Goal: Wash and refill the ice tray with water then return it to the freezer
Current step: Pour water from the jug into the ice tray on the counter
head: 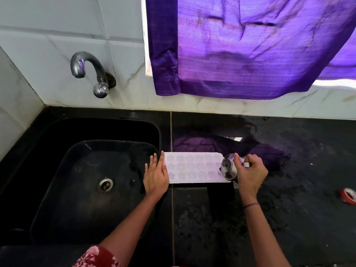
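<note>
Head: cup over ice tray

Steel cup hides the ice tray's right end; red roll, perhaps tape, cropped.

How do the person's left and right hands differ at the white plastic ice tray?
The left hand lies flat, fingers straight, beside the white plastic ice tray; the right hand grips a small steel cup tilted over it. Left wears a ring, right a wrist bracelet. Both flank the tray.

counter: black, wet | on it: white ice tray just beside sink | red roll, right edge
</note>
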A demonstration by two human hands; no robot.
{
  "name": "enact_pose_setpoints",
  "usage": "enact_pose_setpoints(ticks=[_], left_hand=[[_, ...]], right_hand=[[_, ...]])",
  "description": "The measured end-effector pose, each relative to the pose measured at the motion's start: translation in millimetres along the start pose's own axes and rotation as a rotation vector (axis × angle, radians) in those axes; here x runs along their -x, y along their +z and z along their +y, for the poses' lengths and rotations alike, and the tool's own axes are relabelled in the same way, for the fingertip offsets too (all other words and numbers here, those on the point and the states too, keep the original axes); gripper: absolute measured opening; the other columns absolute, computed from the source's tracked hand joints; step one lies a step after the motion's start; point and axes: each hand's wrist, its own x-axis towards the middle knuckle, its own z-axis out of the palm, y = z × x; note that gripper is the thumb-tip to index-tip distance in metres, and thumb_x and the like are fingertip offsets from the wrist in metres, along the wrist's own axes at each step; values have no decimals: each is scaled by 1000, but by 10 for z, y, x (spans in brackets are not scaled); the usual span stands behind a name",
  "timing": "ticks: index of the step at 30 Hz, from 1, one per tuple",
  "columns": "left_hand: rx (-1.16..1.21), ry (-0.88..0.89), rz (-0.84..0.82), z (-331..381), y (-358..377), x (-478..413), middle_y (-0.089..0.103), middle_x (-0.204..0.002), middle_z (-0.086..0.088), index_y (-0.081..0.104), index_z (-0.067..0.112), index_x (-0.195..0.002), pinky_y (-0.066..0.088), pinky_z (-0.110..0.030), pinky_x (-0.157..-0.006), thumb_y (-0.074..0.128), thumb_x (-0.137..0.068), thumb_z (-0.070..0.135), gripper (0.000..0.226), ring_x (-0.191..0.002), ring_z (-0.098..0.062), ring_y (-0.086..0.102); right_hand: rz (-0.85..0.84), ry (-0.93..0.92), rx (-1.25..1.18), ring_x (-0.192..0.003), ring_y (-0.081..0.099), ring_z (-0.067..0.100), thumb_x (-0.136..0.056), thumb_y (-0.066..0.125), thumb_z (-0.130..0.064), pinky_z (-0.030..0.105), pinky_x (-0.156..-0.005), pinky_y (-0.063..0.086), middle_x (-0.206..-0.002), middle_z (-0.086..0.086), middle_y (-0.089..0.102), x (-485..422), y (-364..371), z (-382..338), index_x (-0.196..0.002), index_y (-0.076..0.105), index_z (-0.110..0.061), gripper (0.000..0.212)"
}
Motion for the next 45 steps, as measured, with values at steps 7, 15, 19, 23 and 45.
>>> enact_pose_setpoints(ticks=[7, 15, 19, 23, 45], left_hand=[[4, 0, 8, 7, -6, 6, 24, -155, -6, 20, 24, -149, 7, -35, -119, 10, -93, 36, 58, -146, -17, 13], [5, 10, 4, 1, -5, 6, 22, -156, -5, 19, 24, -150, 5, -34, -118, 16, -100, 31, 51, -146, -17, 13], [21, 4, 3, 15, -18, 8, 21, -156, -5, 19, 24, -149, 5, -33, -118, 20, -102, 27, 48, -146, -17, 12], [16, 9, 6, 16, -16, 9, 23, -156, -7, 21, 23, -149, 6, -34, -118, 11, -96, 34, 55, -146, -18, 14], [-48, 39, 21, 20, -48, 1, 23, -156, -6, 22, 19, -149, 6, -35, -118, 3, -91, 39, 64, -146, -18, 13]], right_hand=[[75, 246, -194, -48, 25, 10, -79, 73, -14, 21, -51, 30, -49, -1, 30, 9, -38, 17, -51, 29, -16, 52], [140, 379, -262, -43, 25, 7, -78, 73, -16, 19, -47, 28, -50, 0, 29, -22, -105, 200, -52, 30, -11, 51], [118, 275, -142, -50, 25, 10, -79, 73, -15, 19, -49, 29, -52, 7, 34, -32, -130, 242, -54, 36, 0, 47], [93, 149, -82, -53, 31, 18, -77, 74, -11, 24, -51, 32, -53, 11, 39, -36, -140, 225, -53, 37, 0, 45], [105, 187, -159, -51, 33, 11, -78, 74, -12, 29, -52, 35, -51, -2, 39, -32, -134, 193, -52, 37, -8, 45]])
